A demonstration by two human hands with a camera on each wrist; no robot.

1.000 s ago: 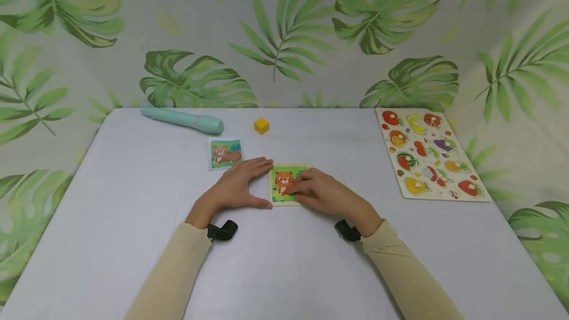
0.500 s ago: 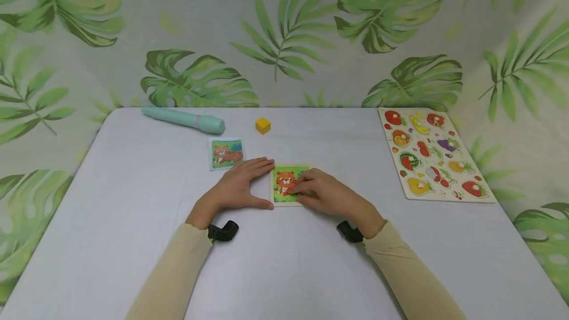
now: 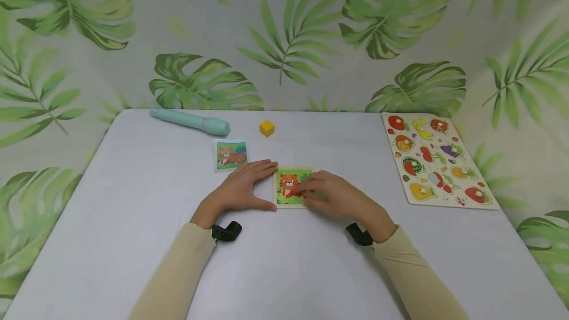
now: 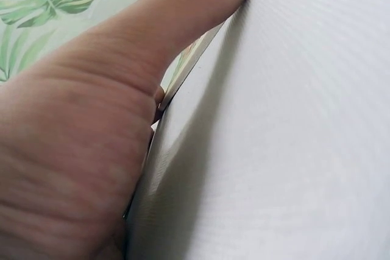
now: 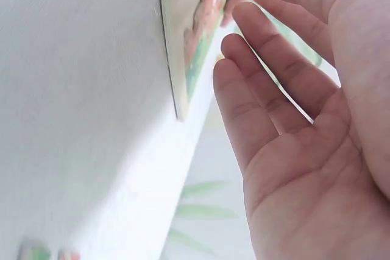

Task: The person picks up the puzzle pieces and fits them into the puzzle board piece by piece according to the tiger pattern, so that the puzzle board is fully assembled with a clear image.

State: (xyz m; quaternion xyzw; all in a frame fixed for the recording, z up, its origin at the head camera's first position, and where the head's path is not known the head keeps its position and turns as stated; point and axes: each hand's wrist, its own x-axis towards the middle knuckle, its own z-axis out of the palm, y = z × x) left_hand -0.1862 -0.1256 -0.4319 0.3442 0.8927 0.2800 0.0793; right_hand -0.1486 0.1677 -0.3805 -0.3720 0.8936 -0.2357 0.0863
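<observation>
A small square tiger jigsaw puzzle board (image 3: 282, 198) lies on the white table in the middle of the head view. My left hand (image 3: 243, 187) rests along its left edge, thumb at the near corner and straight fingers at the far one; the left wrist view shows the thumb (image 4: 177, 13) low against the cloth. Over the right part of the board is my right hand (image 3: 335, 195), its fingertips covering some of the picture. In the right wrist view its fingers (image 5: 244, 105) are loosely extended beside the board's edge (image 5: 175, 83), with no piece seen between them.
Behind the left hand lies a tiger picture card (image 3: 231, 154). A mint-green stick with a thicker end (image 3: 191, 121) and a yellow cube (image 3: 267, 128) are farther back. A fruit peg puzzle board (image 3: 437, 162) sits at the right. Leaf-printed cloth (image 3: 289, 38) hangs behind the table.
My right hand has lifted and drawn slightly right, uncovering more of the tiger picture. The left hand keeps its place at the board's edge. The head view has shifted a little.
</observation>
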